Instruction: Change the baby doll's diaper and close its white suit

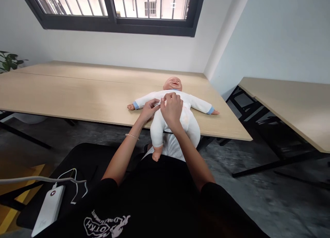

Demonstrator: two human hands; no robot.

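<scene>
A baby doll point(172, 83) lies on its back at the near edge of a long wooden table point(77, 93), dressed in a white romper point(190, 121) with blue cuffs. Its legs hang over the table edge toward me. My left hand point(149, 108) pinches the romper's fabric at the doll's chest. My right hand point(171, 107) is closed on the fabric right beside it, fingers curled over the front opening. The two hands touch each other over the chest.
A second wooden table point(291, 104) stands at the right, with black frames underneath. A white power bank point(48, 209) with a cable lies on my lap at lower left. A plant point(9, 61) shows at the far left. Grey floor lies between the tables.
</scene>
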